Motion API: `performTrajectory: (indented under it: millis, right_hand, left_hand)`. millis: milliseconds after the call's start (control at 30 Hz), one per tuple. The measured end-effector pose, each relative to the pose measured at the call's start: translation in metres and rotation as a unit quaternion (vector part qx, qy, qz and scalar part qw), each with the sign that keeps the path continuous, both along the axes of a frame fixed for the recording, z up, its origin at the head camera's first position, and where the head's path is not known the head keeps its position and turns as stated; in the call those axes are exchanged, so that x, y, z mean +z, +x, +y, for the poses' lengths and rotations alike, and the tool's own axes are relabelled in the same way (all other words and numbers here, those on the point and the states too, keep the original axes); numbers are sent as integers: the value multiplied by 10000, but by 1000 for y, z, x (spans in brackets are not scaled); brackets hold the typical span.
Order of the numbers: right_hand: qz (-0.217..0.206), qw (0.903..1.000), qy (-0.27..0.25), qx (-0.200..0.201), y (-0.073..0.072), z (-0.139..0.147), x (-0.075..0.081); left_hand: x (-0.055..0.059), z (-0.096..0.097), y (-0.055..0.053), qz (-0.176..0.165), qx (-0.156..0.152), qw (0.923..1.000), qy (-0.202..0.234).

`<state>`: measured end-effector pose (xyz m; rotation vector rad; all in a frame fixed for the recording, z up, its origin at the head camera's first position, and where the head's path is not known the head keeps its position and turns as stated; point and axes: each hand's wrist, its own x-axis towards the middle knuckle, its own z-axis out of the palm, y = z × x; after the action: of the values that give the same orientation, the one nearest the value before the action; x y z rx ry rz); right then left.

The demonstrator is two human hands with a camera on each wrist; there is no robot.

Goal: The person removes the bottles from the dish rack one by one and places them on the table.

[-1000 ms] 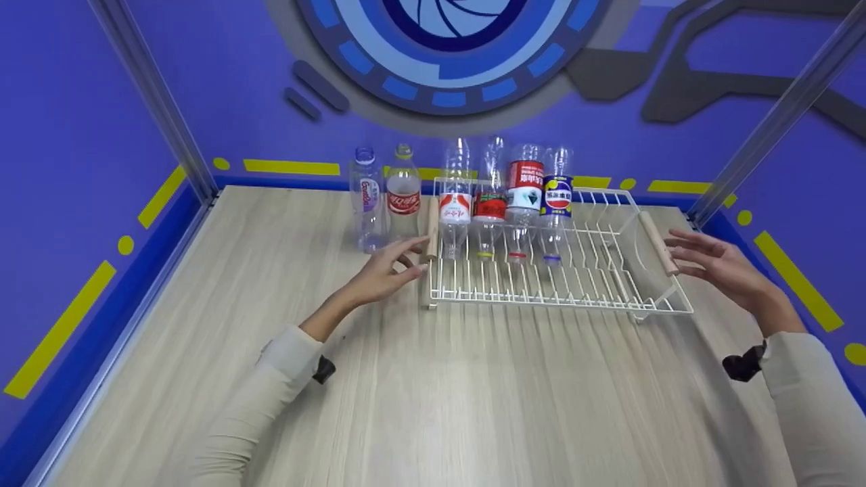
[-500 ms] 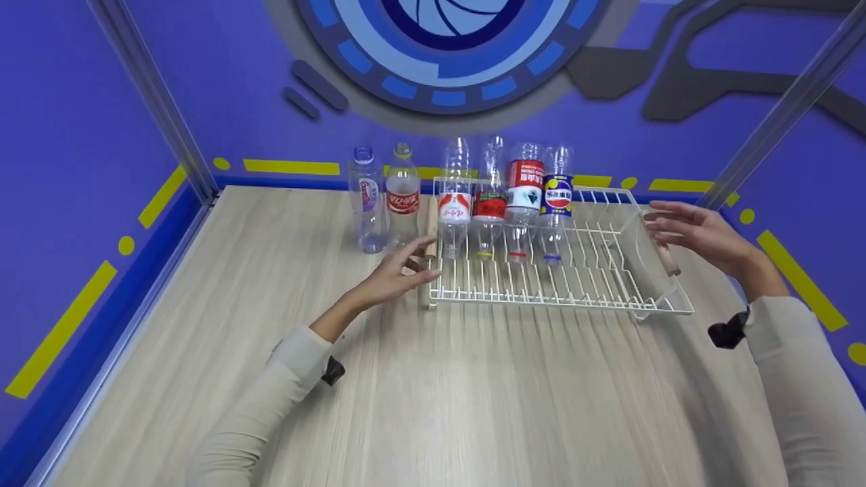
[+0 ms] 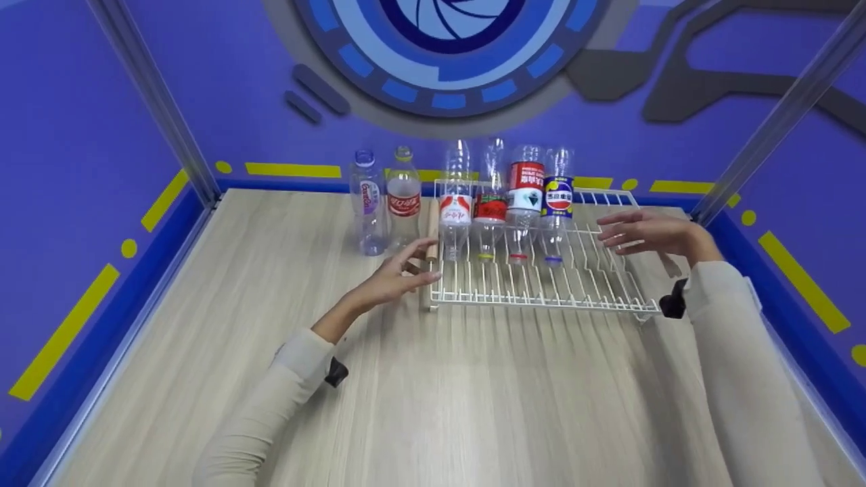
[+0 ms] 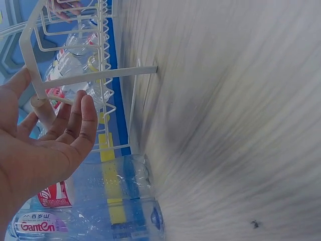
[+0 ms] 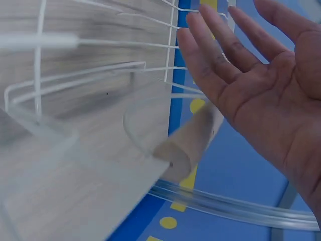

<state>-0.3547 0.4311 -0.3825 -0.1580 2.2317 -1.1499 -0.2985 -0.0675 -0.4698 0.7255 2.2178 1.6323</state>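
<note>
A white wire dish rack (image 3: pixel 541 304) with wooden handles stands on the table. Several clear plastic bottles lean upside down in its left part; the blue-labelled bottle (image 3: pixel 558 197) is rightmost, beside the red-and-white-labelled bottle (image 3: pixel 526 186). My left hand (image 3: pixel 387 279) is at the rack's left end, fingers relaxed around the left wooden handle (image 4: pixel 44 111) without a visible firm grip. Above the rack's right part hovers my right hand (image 3: pixel 653 233), fingers extended and holding nothing. It partly hides the right handle (image 5: pixel 185 143).
Two bottles stand upright left of the rack: a purple-labelled water bottle (image 3: pixel 369 203) and a red-labelled cola bottle (image 3: pixel 404 199). Blue walls (image 3: pixel 257 135) enclose the wood-grain table (image 3: pixel 473 399) at the back and both sides.
My right hand has moved left from beside the right handle to over the rack. My left hand has shifted slightly right against the rack's end. The bottles and rack stay put.
</note>
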Motion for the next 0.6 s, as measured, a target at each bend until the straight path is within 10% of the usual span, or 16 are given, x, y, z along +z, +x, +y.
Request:
performTrajectory:
  millis: [600]
  right_hand:
    - [-1006,9941,281,-304,-26,-82,-2]
  left_hand:
    - [1,0,0,-225,88,9997,-59]
